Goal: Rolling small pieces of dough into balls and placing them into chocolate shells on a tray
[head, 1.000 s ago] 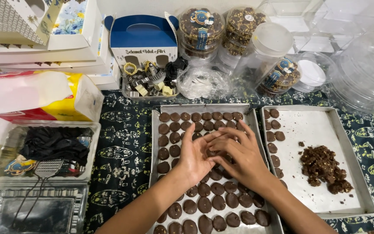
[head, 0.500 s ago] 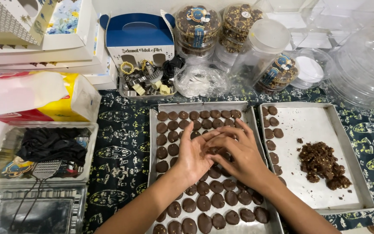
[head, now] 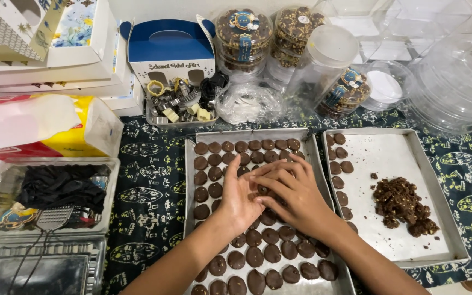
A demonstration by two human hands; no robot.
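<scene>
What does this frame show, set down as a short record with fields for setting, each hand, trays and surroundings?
setting: table under a dark patterned cloth, seen from above
left hand: flat over the chocolate cookies, fingers together
right hand: over the same cookies, fingertips meeting the left hand
grasp: cannot tell whether either hand holds a cookie
middle tray: rows of round dark cookies
right tray: a cookie column at its left edge, a crumbly brown heap
behind: filled clear jars, blue carry box
</scene>
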